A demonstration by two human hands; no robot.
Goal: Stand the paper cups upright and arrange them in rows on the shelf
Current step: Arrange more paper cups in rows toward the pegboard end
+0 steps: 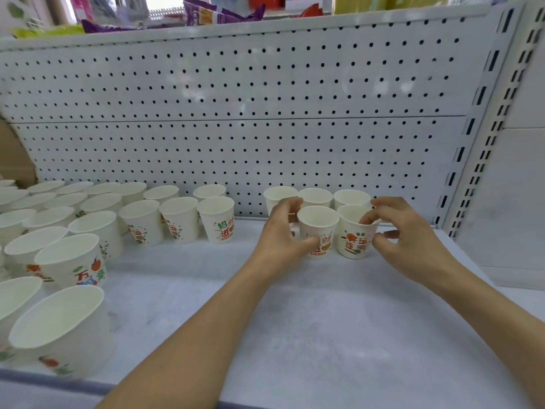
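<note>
- My left hand [284,231] is curled round a white paper cup with red and orange printing [320,224]. The thumb lies across its front wall and the fingers are bent behind its rim.
- That cup stands upright on the pale white shelf board [324,320], towards the back right.
- My right hand [404,234] pinches the right side of the rim of a second white paper cup with orange and green printing [352,231], between forefinger and thumb. The other fingers are curled just beside its wall.
- The second cup is mouth up with its base down at the board, just beside the first. I cannot tell whether the two touch.
- Right behind these two is a back row of three white paper cups [315,197], upright and side by side against the grey-white perforated metal back panel [236,113].
- To the left, past a strip of bare board, stands a crowd of more white printed paper cups [141,219]. All are mouth up, in loose rows from the panel to the front edge.
- Above the panel, coloured snack packets [212,13] lie on the upper shelf.
</note>
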